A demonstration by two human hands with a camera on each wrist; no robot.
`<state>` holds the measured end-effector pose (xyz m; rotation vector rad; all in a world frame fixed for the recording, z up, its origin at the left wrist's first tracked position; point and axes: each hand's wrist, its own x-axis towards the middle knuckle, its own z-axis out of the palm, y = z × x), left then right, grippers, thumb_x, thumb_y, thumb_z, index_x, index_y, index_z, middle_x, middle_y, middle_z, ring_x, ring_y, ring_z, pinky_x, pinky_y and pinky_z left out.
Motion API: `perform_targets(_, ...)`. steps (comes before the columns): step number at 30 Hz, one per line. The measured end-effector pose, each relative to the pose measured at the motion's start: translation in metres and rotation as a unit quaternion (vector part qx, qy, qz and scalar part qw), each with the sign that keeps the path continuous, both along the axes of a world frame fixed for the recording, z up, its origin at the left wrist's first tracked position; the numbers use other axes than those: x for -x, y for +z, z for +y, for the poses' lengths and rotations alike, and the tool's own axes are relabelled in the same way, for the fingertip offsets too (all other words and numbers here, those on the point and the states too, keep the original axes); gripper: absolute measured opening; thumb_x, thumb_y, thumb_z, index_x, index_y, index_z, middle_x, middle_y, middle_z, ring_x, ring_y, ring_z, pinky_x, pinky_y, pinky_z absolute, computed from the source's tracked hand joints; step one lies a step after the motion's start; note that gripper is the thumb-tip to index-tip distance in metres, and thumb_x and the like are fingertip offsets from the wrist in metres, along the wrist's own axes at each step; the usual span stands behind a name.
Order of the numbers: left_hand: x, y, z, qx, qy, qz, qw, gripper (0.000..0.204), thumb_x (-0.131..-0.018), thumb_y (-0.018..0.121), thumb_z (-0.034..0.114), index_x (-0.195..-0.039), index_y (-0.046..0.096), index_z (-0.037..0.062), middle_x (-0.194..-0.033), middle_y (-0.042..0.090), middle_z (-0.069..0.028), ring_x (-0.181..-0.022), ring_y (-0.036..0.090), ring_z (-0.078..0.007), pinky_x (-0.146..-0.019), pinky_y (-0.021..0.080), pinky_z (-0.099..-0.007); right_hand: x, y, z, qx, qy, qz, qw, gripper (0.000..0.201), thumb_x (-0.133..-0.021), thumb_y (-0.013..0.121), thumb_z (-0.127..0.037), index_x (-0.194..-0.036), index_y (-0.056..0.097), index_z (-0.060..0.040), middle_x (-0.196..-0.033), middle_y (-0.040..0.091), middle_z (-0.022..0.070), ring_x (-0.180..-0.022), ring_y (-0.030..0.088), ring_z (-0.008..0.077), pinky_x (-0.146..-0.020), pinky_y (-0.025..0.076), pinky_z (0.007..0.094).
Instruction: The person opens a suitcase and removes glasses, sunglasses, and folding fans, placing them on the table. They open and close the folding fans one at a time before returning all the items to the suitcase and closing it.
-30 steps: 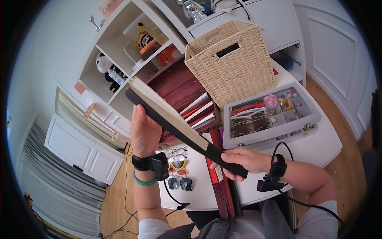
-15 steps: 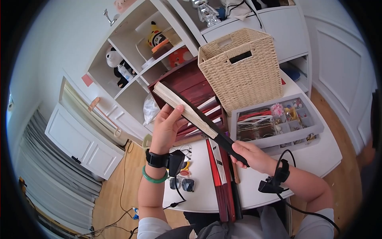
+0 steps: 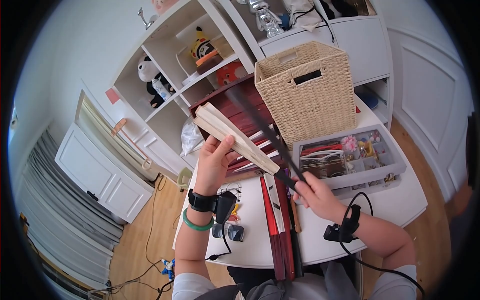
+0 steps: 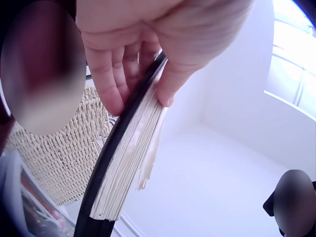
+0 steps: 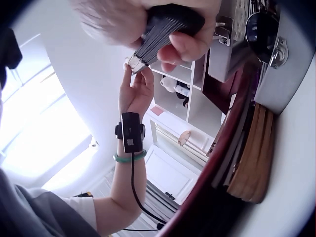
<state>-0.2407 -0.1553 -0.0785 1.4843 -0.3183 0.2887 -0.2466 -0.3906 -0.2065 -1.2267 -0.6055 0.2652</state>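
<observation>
A folding fan with a cream leaf (image 3: 241, 145) and black sticks is held slantwise above the table, mostly folded. My left hand (image 3: 211, 166) pinches the folded leaf; in the left wrist view the thumb of this hand (image 4: 197, 29) presses the pleats (image 4: 129, 168), with the fingers on the black guard's side. My right hand (image 3: 320, 200) grips the narrow black end, and in the right wrist view its fingers curl round the black ribs (image 5: 163, 37). One blurred black guard (image 3: 260, 120) stands apart from the leaf in the head view.
Long red and dark folded pieces (image 3: 284, 235) lie on the white table (image 3: 327, 240), with sunglasses (image 3: 228, 232) to their left. Behind are an open dark red box (image 3: 215, 100) and a woven basket (image 3: 315, 100). A grey compartment case (image 3: 350, 172) stands at the right.
My left hand has moved right and shifted from beside the fan's upper part to pinching its leaf. The black guard has swung away from the leaf at the top.
</observation>
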Motion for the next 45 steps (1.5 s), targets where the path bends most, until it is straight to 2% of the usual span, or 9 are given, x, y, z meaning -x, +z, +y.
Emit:
perform_targets(2, -0.001, -0.002, -0.002, -0.004, 0.012, 0.006, 1.000, 0.022, -0.092, 0.052, 0.013, -0.111, 0.052, 0.0021, -0.104, 0.062, -0.0072, -0.092, 0.061, -0.0148, -0.079, 0.052, -0.0306, 0.004, -0.005, 0.001, 0.101, -0.014, -0.174, 0.979, 0.023, -0.095, 0.048, -0.023, -0.105, 0.047, -0.0015, -0.074, 0.057, 0.0069, -0.060, 0.051, 0.0100, -0.054, 0.042, 0.0248)
perform_targets(7, 0.000, -0.005, -0.005, -0.028, 0.014, 0.014, 0.999, 0.027, -0.093, 0.050, 0.017, -0.115, 0.050, 0.0021, -0.108, 0.061, -0.0082, -0.092, 0.061, -0.0155, -0.077, 0.052, -0.0303, 0.008, -0.004, 0.003, 0.109, 0.003, -0.096, 0.989, 0.021, -0.094, 0.050, -0.022, -0.100, 0.046, -0.0020, -0.072, 0.057, 0.0065, -0.057, 0.052, 0.0110, -0.052, 0.043, 0.0262)
perform_targets(10, -0.004, -0.010, 0.001, -0.001, -0.051, -0.018, 0.999, 0.037, -0.096, 0.044, 0.027, -0.122, 0.046, 0.0016, -0.114, 0.057, -0.0085, -0.098, 0.059, -0.0157, -0.078, 0.051, -0.0299, 0.010, 0.008, -0.004, 0.021, 0.133, 0.051, 0.990, 0.019, -0.094, 0.050, -0.020, -0.099, 0.046, -0.0028, -0.071, 0.058, 0.0065, -0.050, 0.053, 0.0101, -0.046, 0.044, 0.0239)
perform_targets(12, -0.003, -0.013, -0.011, -0.023, 0.002, -0.046, 0.999, 0.048, -0.095, 0.044, 0.032, -0.133, 0.036, 0.0044, -0.124, 0.050, -0.0084, -0.110, 0.052, -0.0182, -0.089, 0.044, -0.0342, 0.010, 0.015, -0.010, -0.064, 0.256, 0.135, 0.955, 0.018, -0.094, 0.049, -0.019, -0.101, 0.046, -0.0024, -0.064, 0.056, 0.0051, -0.043, 0.052, 0.0098, -0.040, 0.044, 0.0222)
perform_targets(18, 0.004, -0.018, -0.018, 0.067, -0.146, 0.066, 0.985, 0.038, -0.094, 0.050, 0.027, -0.123, 0.044, 0.0046, -0.119, 0.054, -0.0104, -0.105, 0.056, -0.0202, -0.091, 0.045, -0.0416, 0.008, 0.019, -0.016, -0.005, 0.359, 0.143, 0.922, 0.024, -0.092, 0.051, -0.018, -0.107, 0.046, 0.0006, -0.055, 0.051, 0.0023, -0.040, 0.050, 0.0103, -0.041, 0.043, 0.0210)
perform_targets(22, -0.001, -0.019, -0.012, 0.058, -0.110, 0.039, 0.991, 0.027, -0.094, 0.050, 0.023, -0.113, 0.050, 0.0035, -0.105, 0.062, -0.0082, -0.095, 0.061, -0.0186, -0.086, 0.049, -0.0355, 0.007, 0.024, -0.016, 0.002, 0.315, 0.146, 0.938, 0.030, -0.092, 0.053, -0.018, -0.115, 0.046, 0.0001, -0.060, 0.053, 0.0029, -0.041, 0.050, 0.0090, -0.041, 0.041, 0.0200)
perform_targets(28, -0.006, -0.025, -0.008, 0.028, -0.060, 0.045, 0.997, 0.030, -0.094, 0.049, 0.026, -0.114, 0.049, 0.0035, -0.103, 0.061, -0.0072, -0.094, 0.060, -0.0196, -0.085, 0.048, -0.0372, 0.002, 0.014, -0.010, 0.066, 0.106, -0.033, 0.992, 0.035, -0.094, 0.049, -0.020, -0.123, 0.044, -0.0011, -0.075, 0.054, 0.0008, -0.050, 0.046, 0.0043, -0.045, 0.038, 0.0201)
perform_targets(38, 0.005, -0.015, -0.011, 0.014, -0.079, 0.082, 0.993, 0.035, -0.089, 0.056, 0.021, -0.116, 0.048, 0.0013, -0.106, 0.059, -0.0087, -0.095, 0.060, -0.0186, -0.084, 0.049, -0.0387, 0.006, 0.013, -0.007, 0.089, 0.111, -0.054, 0.988, 0.027, -0.098, 0.034, -0.017, -0.117, 0.045, -0.0008, -0.074, 0.056, 0.0023, -0.051, 0.046, 0.0054, -0.047, 0.039, 0.0209)
perform_targets(45, 0.006, -0.019, -0.011, 0.027, -0.029, 0.066, 0.997, 0.034, -0.087, 0.058, 0.014, -0.115, 0.048, -0.0029, -0.106, 0.060, -0.0119, -0.096, 0.061, -0.0222, -0.084, 0.052, -0.0406, 0.003, 0.013, -0.006, 0.034, -0.036, -0.039, 0.998, 0.024, -0.099, 0.031, -0.017, -0.110, 0.044, -0.0002, -0.070, 0.055, 0.0052, -0.048, 0.048, 0.0063, -0.043, 0.040, 0.0208)
